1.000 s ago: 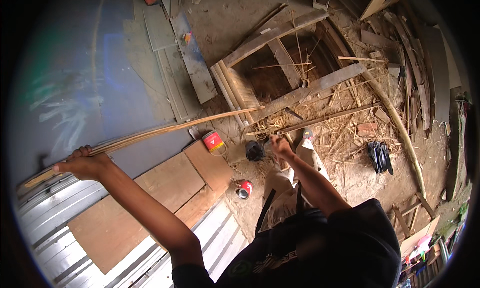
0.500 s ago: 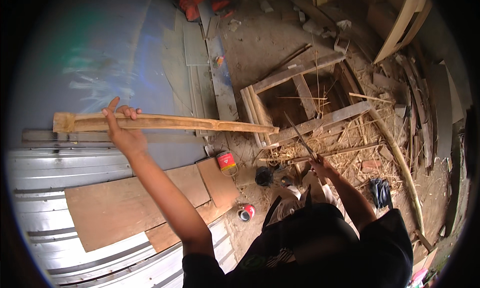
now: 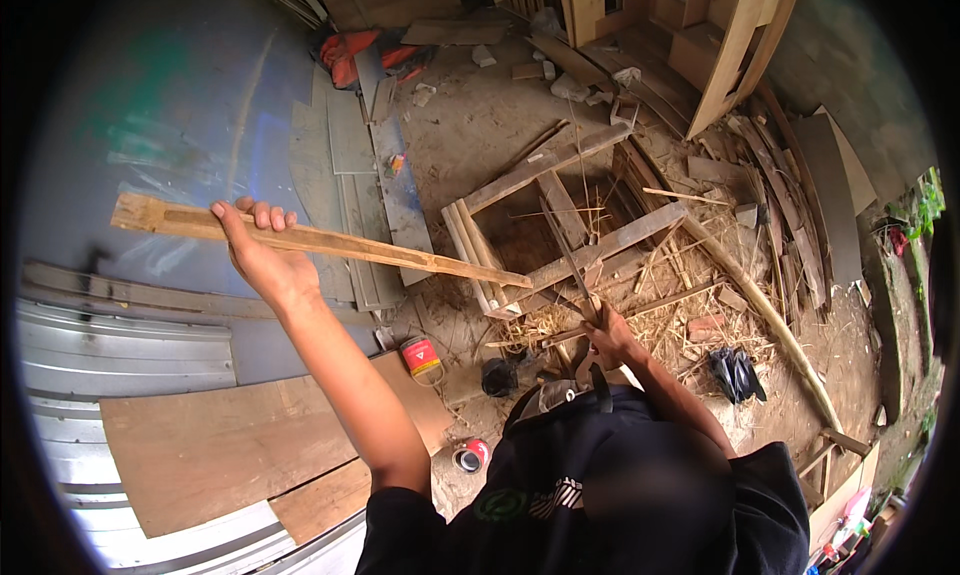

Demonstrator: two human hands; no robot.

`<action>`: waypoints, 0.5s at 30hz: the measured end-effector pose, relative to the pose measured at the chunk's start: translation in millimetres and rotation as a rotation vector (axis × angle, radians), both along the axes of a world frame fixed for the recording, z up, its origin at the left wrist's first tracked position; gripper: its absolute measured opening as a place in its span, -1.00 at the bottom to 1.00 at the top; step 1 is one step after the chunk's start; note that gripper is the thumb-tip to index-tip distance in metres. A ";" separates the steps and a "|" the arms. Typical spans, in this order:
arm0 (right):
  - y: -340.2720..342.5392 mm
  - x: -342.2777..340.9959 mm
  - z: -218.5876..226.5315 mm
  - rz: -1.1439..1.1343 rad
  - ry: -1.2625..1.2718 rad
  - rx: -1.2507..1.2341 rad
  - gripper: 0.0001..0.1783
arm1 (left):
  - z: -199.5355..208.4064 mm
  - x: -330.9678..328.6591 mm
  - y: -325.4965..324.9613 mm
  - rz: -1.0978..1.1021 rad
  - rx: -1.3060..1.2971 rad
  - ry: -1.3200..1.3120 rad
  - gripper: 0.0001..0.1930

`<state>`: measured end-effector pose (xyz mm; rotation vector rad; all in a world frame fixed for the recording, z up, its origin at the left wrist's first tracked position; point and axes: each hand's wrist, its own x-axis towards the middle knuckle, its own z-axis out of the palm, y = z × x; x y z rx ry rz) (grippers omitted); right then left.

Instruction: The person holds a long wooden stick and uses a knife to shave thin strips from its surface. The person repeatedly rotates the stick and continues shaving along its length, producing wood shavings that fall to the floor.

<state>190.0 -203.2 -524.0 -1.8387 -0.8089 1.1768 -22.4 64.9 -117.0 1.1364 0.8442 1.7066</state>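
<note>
My left hand grips a long split bamboo strip near its wide end, thumb and fingers wrapped over the edge. The strip slants down to the right, its narrow end over the corner of a low wooden frame; whether it touches the wood I cannot tell. A long, thin, dark-bladed knife is in my right hand, which is closed round the handle close to my lap. The blade points up and away over the frame, apart from the strip.
Bamboo shavings litter the ground beside the frame, with a pole along their right. Two red cans and a black plastic bag lie close by. Plywood sheets cover corrugated metal at left. Boards lean at right.
My left fingers have curled over the strip, where one stood raised before. The strip now tilts more steeply down to the right. The knife has swung more upright, and the whole view has shifted.
</note>
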 end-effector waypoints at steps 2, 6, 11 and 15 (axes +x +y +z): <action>5.5 -9.6 11.0 -0.006 -0.148 0.090 -0.59 | 5.7 -4.4 -0.5 -0.010 0.055 0.003 -0.47; 46.2 -38.0 82.7 0.188 -0.251 0.058 -0.53 | 22.7 -22.2 -4.5 0.037 0.139 -0.036 -0.29; 96.1 -114.6 208.3 0.301 -0.097 0.404 -0.57 | 22.4 -25.9 -11.6 0.221 0.140 0.029 -0.29; 98.5 -139.2 213.5 0.409 -0.126 0.651 -0.56 | 16.4 -25.1 -24.4 0.296 0.180 0.039 -0.28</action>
